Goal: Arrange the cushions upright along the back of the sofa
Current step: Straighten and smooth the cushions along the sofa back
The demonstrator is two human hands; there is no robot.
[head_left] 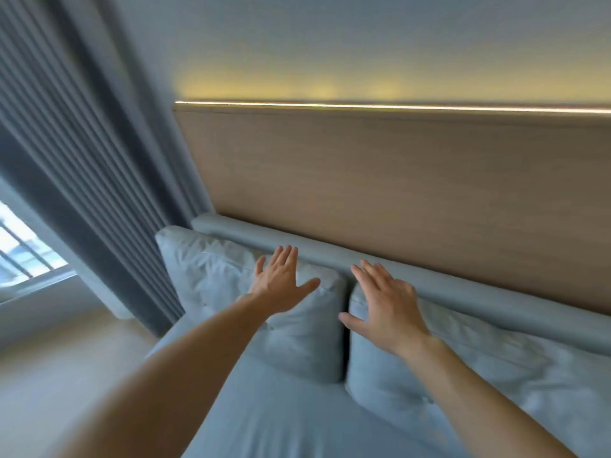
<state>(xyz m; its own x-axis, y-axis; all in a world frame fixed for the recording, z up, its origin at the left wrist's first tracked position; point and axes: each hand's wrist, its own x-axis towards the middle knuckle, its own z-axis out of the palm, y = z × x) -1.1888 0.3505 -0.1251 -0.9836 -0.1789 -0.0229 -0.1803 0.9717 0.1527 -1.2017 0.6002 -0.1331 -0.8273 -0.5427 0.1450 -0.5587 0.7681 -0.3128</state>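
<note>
Hands flat on two upright cushions

Cushions stand side by side on a pale blue-grey seat surface [264,421], leaning upright against a padded back rail [463,292] of the same colour. The left cushion [211,276] and the right cushion [496,375] touch along a dark vertical seam between them; both covers are creased and wrinkled.

The left hand [281,280] lies open on the upper right part of the left cushion, fingers spread and thumb out, gripping nothing. The right hand [383,305] lies open on the upper left corner of the right cushion, fingers spread, fingertips reaching the padded rail, also gripping nothing. Both bare forearms stretch in from the bottom edge.

Behind the rail rises a wooden wall panel [396,186], its top edge carrying a thin light strip [396,106] that throws a warm yellow glow onto the grey wall [330,38] above. At left hang heavy grey-blue pleated curtains [66,143], with a bright window [23,246] showing at the far left edge and a pale floor [49,375] below it.
</note>
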